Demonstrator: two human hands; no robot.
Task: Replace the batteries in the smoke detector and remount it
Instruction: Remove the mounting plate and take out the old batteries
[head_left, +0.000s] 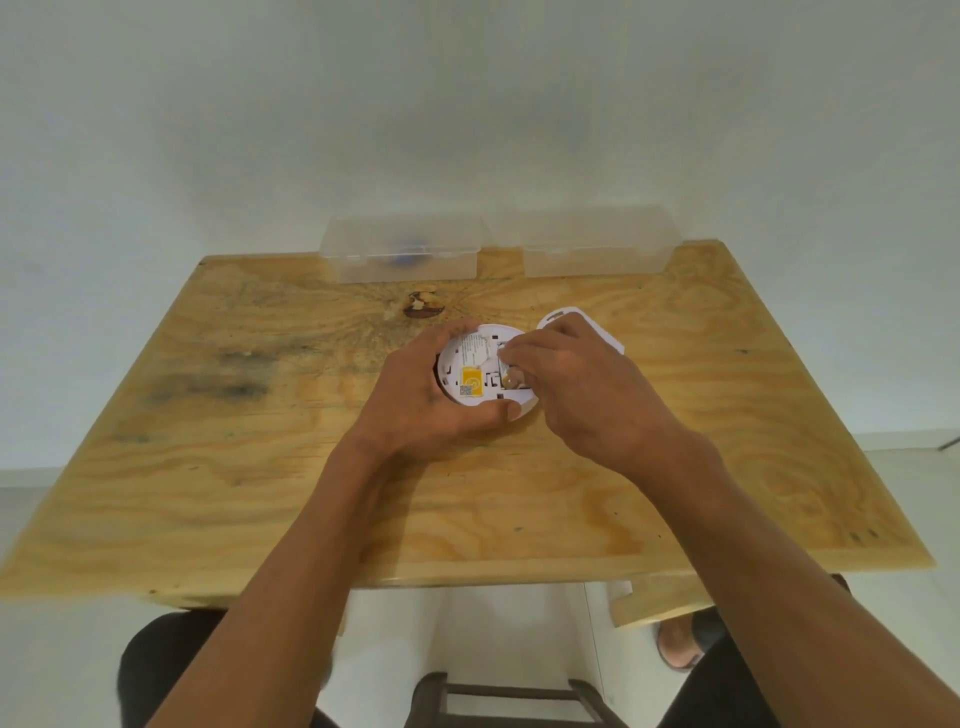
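Note:
A round white smoke detector lies back side up near the middle of the wooden table, showing a yellow label and printed text. My left hand grips its left and near rim, thumb along the front edge. My right hand reaches in from the right, its fingertips pinched at the battery compartment on the detector's right side. What the fingers hold there is hidden. A white round mounting plate lies just behind my right hand, partly covered by it.
Two clear plastic lidded boxes stand at the table's far edge against the wall: the left box holds something blue, the right box looks empty. A dark knot marks the wood behind the detector. A stool and my knees are below.

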